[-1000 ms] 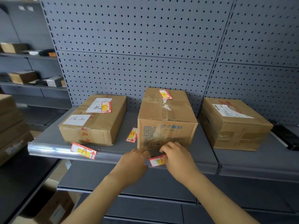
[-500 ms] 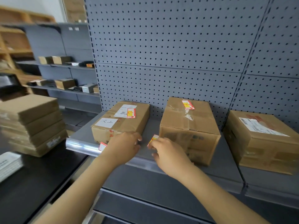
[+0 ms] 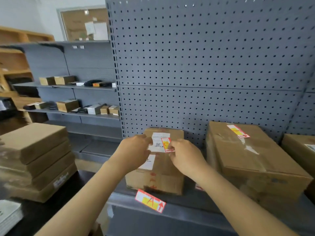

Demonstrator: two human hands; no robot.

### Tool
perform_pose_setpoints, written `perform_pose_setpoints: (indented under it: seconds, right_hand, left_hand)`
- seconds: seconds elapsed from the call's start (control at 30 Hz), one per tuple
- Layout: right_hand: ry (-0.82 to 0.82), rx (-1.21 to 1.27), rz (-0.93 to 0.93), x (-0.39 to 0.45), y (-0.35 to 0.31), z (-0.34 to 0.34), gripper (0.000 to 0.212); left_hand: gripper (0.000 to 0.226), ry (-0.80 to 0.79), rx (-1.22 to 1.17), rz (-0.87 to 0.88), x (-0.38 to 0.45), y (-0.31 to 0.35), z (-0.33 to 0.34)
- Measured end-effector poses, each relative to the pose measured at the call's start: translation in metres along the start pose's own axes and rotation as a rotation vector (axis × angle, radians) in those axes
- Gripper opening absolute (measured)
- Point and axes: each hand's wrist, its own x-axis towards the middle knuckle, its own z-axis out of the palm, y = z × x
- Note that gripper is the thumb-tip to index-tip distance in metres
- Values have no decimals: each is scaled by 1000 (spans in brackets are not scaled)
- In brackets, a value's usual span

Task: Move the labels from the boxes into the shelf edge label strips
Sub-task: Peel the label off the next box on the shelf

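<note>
Three cardboard boxes stand on the grey shelf. On top of the left box (image 3: 163, 169) lies a red-edged yellow label (image 3: 166, 144). My right hand (image 3: 185, 156) pinches that label's lower right edge. My left hand (image 3: 134, 151) rests on the same box top beside the white shipping sticker, fingers curled. A second red-edged label (image 3: 238, 131) lies on the middle box (image 3: 247, 160). Another label marked A (image 3: 150, 200) sits tilted in the shelf edge label strip (image 3: 179, 212). A further label (image 3: 198, 187) peeks out behind my right forearm.
The right box (image 3: 303, 150) is partly cut off by the frame. Grey pegboard (image 3: 204, 74) backs the shelf. A stack of flat cardboard boxes (image 3: 34, 159) stands on a dark table at left. More shelves with small boxes (image 3: 68, 106) run behind.
Both hands rose from the shelf's front edge to the top of the left box. My right hand now pinches the label there. The view has swung left.
</note>
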Motion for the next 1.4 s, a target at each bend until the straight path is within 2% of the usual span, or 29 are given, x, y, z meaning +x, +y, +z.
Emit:
perform_pose_setpoints:
  seconds: [0.37,0.57,0.83,0.97,1.17,1.4]
  right_hand:
    - [-87,-44,287,66,-6,30,29]
    - [-253,-46,440,89,-3,36,37]
    - [-349,107,556,104,4,26,27]
    - [-315,143,554,103,3,28,37]
    - [-93,181,451,85,-6,26,13]
    - [73,59,422,57,-14,27,10]
  left_hand:
    - [27,-58,-82,105,55,-45,13]
    - [28,-70,-92,118,74,-51,19]
    - [29,-82,-79,121,83,-49,31]
    - [29,-97,-97,129,82,-46,33]
    - [30,-77,-82,153,78,-48,33]
    - [32,-45,-97,209,66,-39,40]
